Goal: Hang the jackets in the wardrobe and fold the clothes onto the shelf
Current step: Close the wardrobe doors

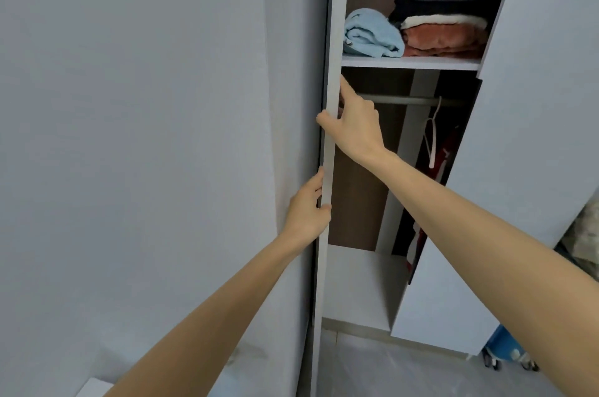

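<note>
The right door (534, 105) hides most of the hanging clothes (449, 150) and the rail's (405, 100) far end.

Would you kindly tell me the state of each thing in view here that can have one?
left door: open, edge-on to the camera
right door: open
left hand: grips the left door's edge
right hand: grips that edge higher up
folded clothes: stacked on the shelf
light blue cloth: folded, beside the folded clothes
white hanger: hangs on the rail, seemingly bare
red garment: hanging, mostly hidden
</note>
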{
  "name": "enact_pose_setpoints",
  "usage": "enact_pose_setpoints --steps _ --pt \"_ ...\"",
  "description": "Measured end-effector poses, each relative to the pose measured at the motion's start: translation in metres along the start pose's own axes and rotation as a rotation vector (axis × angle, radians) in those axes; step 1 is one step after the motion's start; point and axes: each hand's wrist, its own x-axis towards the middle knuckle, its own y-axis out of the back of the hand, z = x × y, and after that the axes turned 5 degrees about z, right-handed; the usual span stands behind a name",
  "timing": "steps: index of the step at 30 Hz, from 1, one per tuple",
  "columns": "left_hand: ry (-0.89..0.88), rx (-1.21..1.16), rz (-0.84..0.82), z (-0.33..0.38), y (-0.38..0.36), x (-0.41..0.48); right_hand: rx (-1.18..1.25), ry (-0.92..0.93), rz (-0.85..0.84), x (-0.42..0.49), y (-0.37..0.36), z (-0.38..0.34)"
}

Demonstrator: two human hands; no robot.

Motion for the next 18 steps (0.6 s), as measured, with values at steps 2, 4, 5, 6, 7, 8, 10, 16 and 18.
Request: enact_pose_setpoints --steps 2,4,5,6,7,8,10,16,18 --pt "-0.014 -0.016 -0.014 0.005 -0.012 0.002 0.019 0.012 0.020 -0.003 0.015 0.009" --pt "-0.034 -0.016 -0.051 0.009 -0.027 0.007 0.025 -0.006 0.026 -0.005 0.032 0.021" --pt "-0.045 -0.019 -0.076 0.012 -0.035 0.010 0.019 -0.018 0.028 -0.007 0.041 0.028" --pt "-0.056 -0.020 -0.103 0.014 -0.044 0.014 0.014 -0.037 0.027 -0.008 0.050 0.035" --pt "-0.073 -0.011 -0.125 0.016 -0.052 0.018 0.024 -0.062 0.021 -0.008 0.060 0.043" --pt "-0.098 0.017 -0.139 0.018 -0.062 0.022 0.043 -0.085 0.013 -0.008 0.070 0.050" --pt "-0.146 0.095 -0.161 0.022 -0.080 0.030 0.069 -0.106 0.004 -0.006 0.090 0.066" --pt "-0.142 0.202 -0.226 0.031 -0.131 0.083 0.039 -0.155 0.152 0.005 0.134 0.123" --pt "-0.179 0.251 -0.214 0.033 -0.148 0.107 0.001 -0.154 0.204 0.011 0.145 0.148"
